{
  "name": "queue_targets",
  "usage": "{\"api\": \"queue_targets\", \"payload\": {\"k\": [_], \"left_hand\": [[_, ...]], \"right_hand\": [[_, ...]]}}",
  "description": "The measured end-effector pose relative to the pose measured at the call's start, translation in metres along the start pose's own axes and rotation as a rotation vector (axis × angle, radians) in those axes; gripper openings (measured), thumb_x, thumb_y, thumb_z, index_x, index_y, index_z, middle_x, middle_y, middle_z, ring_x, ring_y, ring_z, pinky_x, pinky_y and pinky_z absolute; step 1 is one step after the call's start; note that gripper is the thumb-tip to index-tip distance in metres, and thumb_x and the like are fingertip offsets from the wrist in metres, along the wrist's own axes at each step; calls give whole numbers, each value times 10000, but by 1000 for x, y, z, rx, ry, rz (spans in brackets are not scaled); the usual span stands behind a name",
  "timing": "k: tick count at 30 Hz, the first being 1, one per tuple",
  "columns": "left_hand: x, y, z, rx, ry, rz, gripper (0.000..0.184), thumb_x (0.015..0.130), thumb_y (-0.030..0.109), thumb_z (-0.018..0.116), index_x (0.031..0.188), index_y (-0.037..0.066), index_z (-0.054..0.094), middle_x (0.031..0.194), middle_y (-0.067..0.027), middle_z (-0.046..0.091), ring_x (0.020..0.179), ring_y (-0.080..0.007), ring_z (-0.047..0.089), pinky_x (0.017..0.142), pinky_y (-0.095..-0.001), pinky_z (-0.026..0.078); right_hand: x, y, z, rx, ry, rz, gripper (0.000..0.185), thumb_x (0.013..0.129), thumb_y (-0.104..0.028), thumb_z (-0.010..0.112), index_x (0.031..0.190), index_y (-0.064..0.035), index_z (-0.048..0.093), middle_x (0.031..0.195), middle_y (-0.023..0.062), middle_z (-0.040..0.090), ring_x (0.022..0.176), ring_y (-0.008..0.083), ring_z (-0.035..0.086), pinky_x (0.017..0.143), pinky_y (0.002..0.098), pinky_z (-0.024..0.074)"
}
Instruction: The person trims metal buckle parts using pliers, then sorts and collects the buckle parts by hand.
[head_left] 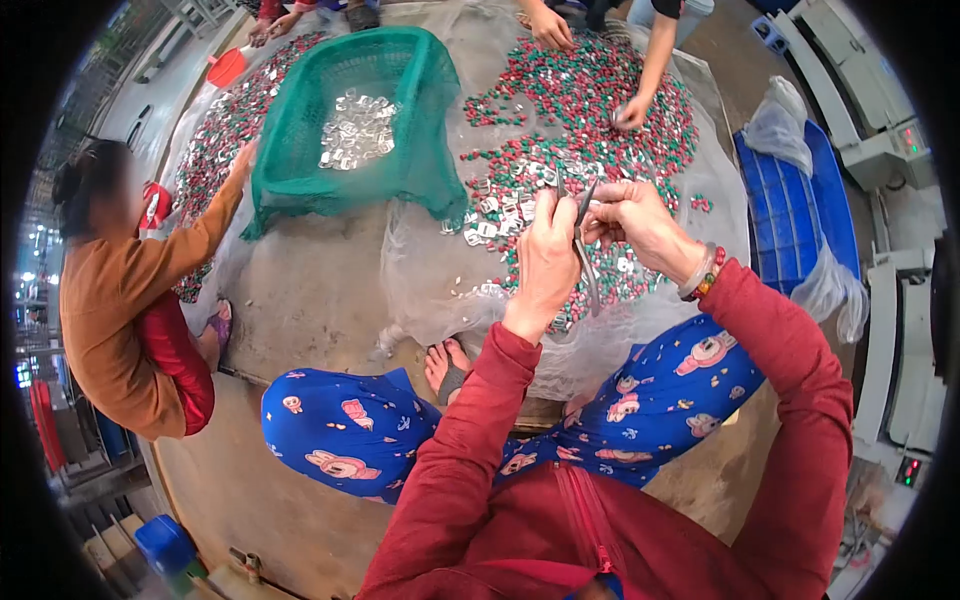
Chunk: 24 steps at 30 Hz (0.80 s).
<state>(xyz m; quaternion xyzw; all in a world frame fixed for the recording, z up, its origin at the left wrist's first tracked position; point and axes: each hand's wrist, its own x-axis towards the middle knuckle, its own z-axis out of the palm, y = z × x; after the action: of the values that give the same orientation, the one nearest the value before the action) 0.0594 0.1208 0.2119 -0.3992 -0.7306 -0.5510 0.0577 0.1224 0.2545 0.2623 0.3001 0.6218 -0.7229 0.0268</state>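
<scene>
My left hand is closed round a pair of dark metal scissors. Their blades point away from me and stand apart, and the handle curves down beside my palm. Close by on the right, my right hand has its fingers pinched together near the blades; whatever they hold is too small and hidden to name. Below and beyond both hands spreads a pile of small red, green and white pieces. Several white, flat pieces with openings lie just left of my left hand.
A green mesh-covered basket holds white pieces. Another person reaches in from the left; other people's hands work at the far side. Blue crates with plastic bags stand right. A red scoop lies far left.
</scene>
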Motion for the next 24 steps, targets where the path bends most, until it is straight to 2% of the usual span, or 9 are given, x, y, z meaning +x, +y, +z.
{"api": "queue_targets", "payload": {"k": [3, 7, 11, 14, 15, 18, 20, 22, 24], "left_hand": [[-22, -13, 21, -11, 72, 66, 164, 768, -27, 569, 900, 33, 493, 855, -156, 456, 608, -379, 560, 474, -459, 435], [-51, -27, 40, -11, 89, 42, 210, 751, -22, 587, 928, 42, 493, 881, -177, 458, 635, -390, 570, 487, -477, 441], [-76, -53, 56, -103, -23, -101, 206, 792, 17, 594, 960, 46, 478, 918, -169, 459, 666, -413, 559, 505, -476, 429], [-73, -61, 54, -413, -88, -431, 183, 856, 90, 604, 1014, 38, 528, 912, -146, 520, 719, -305, 587, 579, -409, 463], [-70, -64, 49, -402, -71, -436, 179, 859, 93, 605, 1014, 29, 541, 914, -142, 533, 744, -288, 585, 607, -395, 466], [-70, -71, 41, -154, 18, -267, 142, 870, 80, 588, 980, -7, 566, 875, -146, 566, 782, -293, 579, 674, -387, 461], [-72, -73, 38, -275, -32, -452, 132, 877, 76, 574, 983, -2, 574, 838, -146, 570, 766, -296, 578, 658, -388, 453], [-60, -64, 30, -164, 60, -266, 115, 889, 88, 566, 934, -13, 598, 806, -143, 556, 721, -284, 562, 623, -376, 437], [-57, -57, 31, -146, 62, -312, 121, 891, 96, 575, 923, -17, 602, 786, -122, 544, 694, -245, 550, 605, -349, 430]], "right_hand": [[-2, 10, 0, -32, 63, 42, 152, 859, -11, 497, 903, 58, 626, 769, 104, 655, 602, 148, 623, 538, 265, 507], [-2, 43, 8, 38, 216, 83, 149, 837, 19, 479, 875, 53, 618, 725, 103, 634, 573, 173, 608, 517, 278, 502], [13, 125, 16, 216, 410, -86, 148, 893, -56, 499, 924, 32, 615, 732, 58, 627, 554, 127, 577, 490, 251, 464], [18, 129, 21, 104, 387, -166, 171, 901, -66, 513, 948, 60, 619, 744, 69, 635, 495, 114, 555, 433, 243, 439], [11, 114, 26, -120, 372, -168, 187, 912, -86, 501, 981, 35, 625, 747, 65, 644, 492, 96, 551, 423, 228, 430], [26, 135, 33, -395, 483, -483, 182, 893, -91, 508, 1005, -14, 630, 731, 110, 640, 532, 148, 578, 512, 303, 464], [23, 127, 46, -357, 509, -409, 178, 876, -84, 508, 976, -15, 638, 650, 98, 612, 532, 148, 556, 523, 316, 432], [24, 128, 51, -384, 521, -257, 183, 914, -63, 507, 1036, 15, 619, 813, 24, 643, 675, 64, 557, 606, 209, 461], [34, 134, 52, -262, 595, -339, 171, 903, -74, 514, 992, 26, 621, 766, 46, 637, 629, 77, 545, 574, 233, 444]]}}
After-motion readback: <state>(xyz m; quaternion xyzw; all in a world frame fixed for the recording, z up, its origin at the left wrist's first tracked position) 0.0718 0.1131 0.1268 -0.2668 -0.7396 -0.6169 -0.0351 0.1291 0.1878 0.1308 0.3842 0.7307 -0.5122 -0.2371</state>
